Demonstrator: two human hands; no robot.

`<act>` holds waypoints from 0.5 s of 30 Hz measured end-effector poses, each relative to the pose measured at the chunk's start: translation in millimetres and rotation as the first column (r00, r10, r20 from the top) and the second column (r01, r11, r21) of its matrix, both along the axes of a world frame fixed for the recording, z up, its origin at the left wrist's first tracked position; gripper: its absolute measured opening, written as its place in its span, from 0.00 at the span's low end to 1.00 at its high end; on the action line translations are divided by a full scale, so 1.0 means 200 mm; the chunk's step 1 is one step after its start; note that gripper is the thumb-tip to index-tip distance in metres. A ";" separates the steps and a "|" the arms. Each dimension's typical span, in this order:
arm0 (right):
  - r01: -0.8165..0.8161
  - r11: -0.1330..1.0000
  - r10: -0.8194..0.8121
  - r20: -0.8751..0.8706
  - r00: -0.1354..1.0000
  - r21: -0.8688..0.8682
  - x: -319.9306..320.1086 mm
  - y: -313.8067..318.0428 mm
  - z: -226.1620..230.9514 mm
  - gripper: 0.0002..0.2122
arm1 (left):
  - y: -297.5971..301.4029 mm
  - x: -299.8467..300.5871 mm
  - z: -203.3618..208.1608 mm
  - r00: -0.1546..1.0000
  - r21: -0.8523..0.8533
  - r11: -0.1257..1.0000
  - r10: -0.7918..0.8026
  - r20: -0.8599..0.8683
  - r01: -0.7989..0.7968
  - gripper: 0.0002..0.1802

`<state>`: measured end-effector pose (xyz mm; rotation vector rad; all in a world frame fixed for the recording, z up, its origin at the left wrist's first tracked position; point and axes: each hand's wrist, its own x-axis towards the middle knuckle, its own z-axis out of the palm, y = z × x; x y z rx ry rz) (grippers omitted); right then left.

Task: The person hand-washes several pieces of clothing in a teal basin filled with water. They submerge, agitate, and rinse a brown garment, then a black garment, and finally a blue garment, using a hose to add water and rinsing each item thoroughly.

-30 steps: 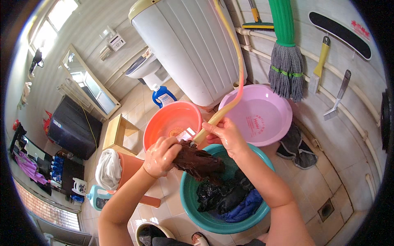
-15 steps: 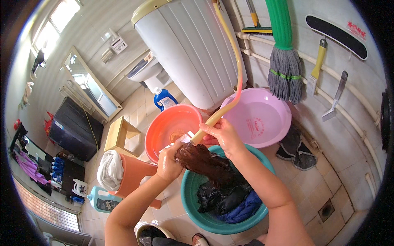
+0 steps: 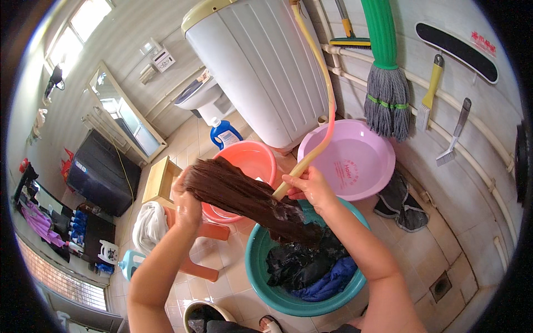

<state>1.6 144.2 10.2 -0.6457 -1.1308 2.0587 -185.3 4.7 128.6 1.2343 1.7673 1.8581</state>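
My left hand (image 3: 187, 206) grips one end of a wet brown cloth (image 3: 236, 191), raised to the left and stretched out flat. The cloth's other end hangs into a teal basin (image 3: 252, 269). My right hand (image 3: 311, 187) is closed round a pale yellow hose (image 3: 317, 149) near its mouth, which points at the cloth. Inside the basin lie a wet black garment (image 3: 291, 266) and a blue garment (image 3: 327, 282). The cloth partly covers an orange basin (image 3: 258, 158) behind it.
A pink basin (image 3: 361, 147) stands at the right beside a white ribbed appliance (image 3: 258, 66). To the left are an orange stool (image 3: 201, 271), a bundled white cloth (image 3: 149, 227) and a wooden stool (image 3: 160, 180). A blue bottle (image 3: 225, 135) stands farther back. A mop (image 3: 387, 100) hangs at the right wall.
My left hand has moved left and up, drawing the bunched brown cloth out long. The hose mouth and my right hand have shifted slightly right and down.
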 end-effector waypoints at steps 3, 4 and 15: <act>-0.001 1.000 0.001 0.042 0.999 -0.003 -0.01 0.02 -0.06 0.15 | -0.01 -0.05 0.08 0.998 0.081 0.995 -0.057 0.025 0.055 0.10; -0.003 1.000 0.003 0.046 0.999 0.002 -0.02 0.03 -0.08 0.15 | -0.01 -0.05 0.10 0.998 0.094 0.993 -0.067 0.019 0.065 0.11; -0.206 0.977 0.214 0.302 0.929 -0.058 -0.03 0.05 -0.36 0.17 | -0.06 -0.11 0.21 0.994 0.041 0.993 -0.111 0.014 0.110 0.19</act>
